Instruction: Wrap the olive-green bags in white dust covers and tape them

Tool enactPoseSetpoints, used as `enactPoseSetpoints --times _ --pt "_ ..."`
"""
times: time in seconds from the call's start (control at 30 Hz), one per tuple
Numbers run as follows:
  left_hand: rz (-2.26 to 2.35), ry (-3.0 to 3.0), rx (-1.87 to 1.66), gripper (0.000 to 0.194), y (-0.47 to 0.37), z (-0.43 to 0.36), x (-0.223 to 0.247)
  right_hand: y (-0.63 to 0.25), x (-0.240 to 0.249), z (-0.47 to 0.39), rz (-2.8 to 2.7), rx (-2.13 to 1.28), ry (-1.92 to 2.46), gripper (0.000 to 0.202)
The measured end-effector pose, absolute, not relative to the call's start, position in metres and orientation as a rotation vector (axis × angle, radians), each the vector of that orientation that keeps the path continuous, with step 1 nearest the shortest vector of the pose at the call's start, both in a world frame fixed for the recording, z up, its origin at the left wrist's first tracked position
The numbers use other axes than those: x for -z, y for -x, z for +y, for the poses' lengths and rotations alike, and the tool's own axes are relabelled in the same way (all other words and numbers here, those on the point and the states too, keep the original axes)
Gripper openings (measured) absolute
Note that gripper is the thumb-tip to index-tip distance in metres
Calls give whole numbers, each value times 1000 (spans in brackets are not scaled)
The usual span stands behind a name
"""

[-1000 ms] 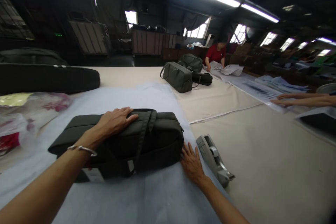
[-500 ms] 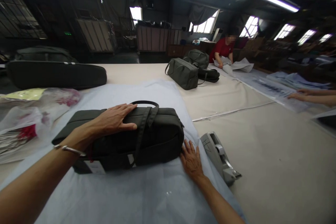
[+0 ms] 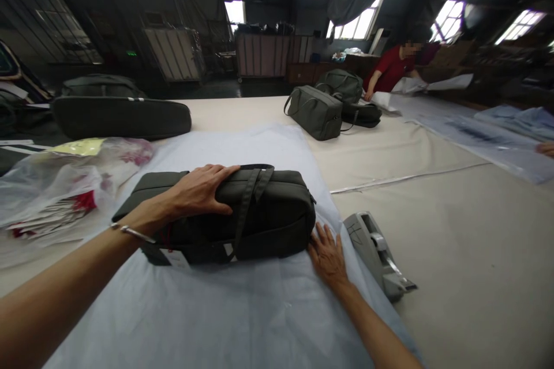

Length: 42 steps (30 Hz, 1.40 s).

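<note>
A dark green bag (image 3: 272, 213) with a strap and a white tag (image 3: 175, 258) lies on its side on a pale plastic sheet (image 3: 242, 317). My left hand (image 3: 201, 189) rests on top of the bag, fingers extended and thumb apart, left of the strap. Beside the bag's right end, my right hand (image 3: 329, 255) lies on the sheet with its fingers spread, the fingertips close to the bag's lower corner. A grey tape dispenser (image 3: 378, 256) stands just right of my right hand.
Plastic bags holding tags (image 3: 73, 207) lie at the left. Behind them is a long dark bag (image 3: 121, 118). More green bags (image 3: 315, 112) sit at the table's far side. A person in red (image 3: 389, 69) handles sheeting; another person's hand (image 3: 546, 149) shows at the right edge.
The view has turned left, so most things appear farther right. Both my hands keep their places at the bag. The person in red has shifted the sheeting.
</note>
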<state>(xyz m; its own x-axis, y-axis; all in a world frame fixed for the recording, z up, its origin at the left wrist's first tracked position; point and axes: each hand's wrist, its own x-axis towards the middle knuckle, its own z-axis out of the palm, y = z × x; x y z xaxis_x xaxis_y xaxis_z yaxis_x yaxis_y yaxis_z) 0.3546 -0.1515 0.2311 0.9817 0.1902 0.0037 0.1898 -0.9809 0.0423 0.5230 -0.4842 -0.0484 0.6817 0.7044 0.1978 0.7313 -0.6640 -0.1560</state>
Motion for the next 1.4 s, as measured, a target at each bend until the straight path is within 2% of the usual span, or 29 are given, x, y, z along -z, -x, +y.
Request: enactPoseSetpoints --times 0.23,0.43,0.57,0.67,0.73,0.83,0.9,1.0,1.07,1.13,1.2,1.4 --pt "357 -3149 81 93 -351 -159 -235 -521 27 -487 -1135 43 2702 45" --pt "374 -3163 99 83 -351 -160 -233 -522 26 -490 -1109 -21 2683 48" --pt "367 -3194 48 87 -348 -164 -235 -526 24 -488 -1102 -87 2684 49" --pt "300 -3206 26 87 -348 -164 -232 -530 1 -490 -1095 -184 2653 54" --pt "294 -3216 60 93 -348 -161 -227 -517 -25 -503 -1120 -109 2562 55" --pt "227 -3246 67 108 -348 -160 -219 -453 -66 -552 -1190 -82 2304 45" --pt "145 -3245 16 109 -346 -162 -217 -379 -77 -603 -1057 -361 2207 33" --pt "148 -3230 -16 104 -340 -170 -222 -254 -59 -677 -317 -875 2204 44" --pt "166 -3209 1 103 -336 -175 -226 -188 -35 -706 292 -1170 1972 57" --pt "169 -3186 -2 103 -333 -178 -229 -145 -16 -712 600 -1144 1595 65" --pt "148 -3171 -30 103 -333 -177 -227 -125 -9 -698 681 -991 1312 67" --pt "133 -3124 -12 125 -345 -164 -213 -113 -21 -653 796 -721 1153 52"
